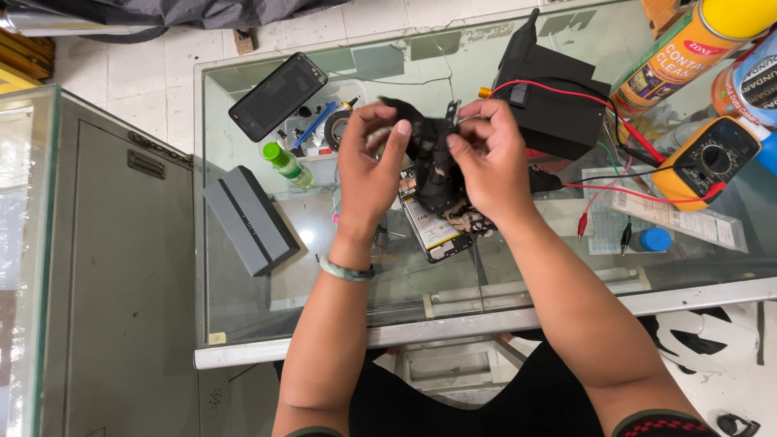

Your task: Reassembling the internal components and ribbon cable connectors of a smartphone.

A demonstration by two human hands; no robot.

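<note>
— How much room was there along the near edge of the counter [340, 324]?

— Bare glass ran by the metal rim at six o'clock. The opened phone [433, 231] lay just beyond it, under the hands.

— And the hands?

— Both were raised above the glass, wrists bent inward. The left hand [368, 166] and right hand [490, 158] had their fingers pinched shut on a black phone part [433, 158] between them.

— Farther out?

— A black phone [278, 95] lay at eleven o'clock, a black box [558, 97] at one, and a yellow multimeter [704, 162] at two, crowding that far side.
</note>
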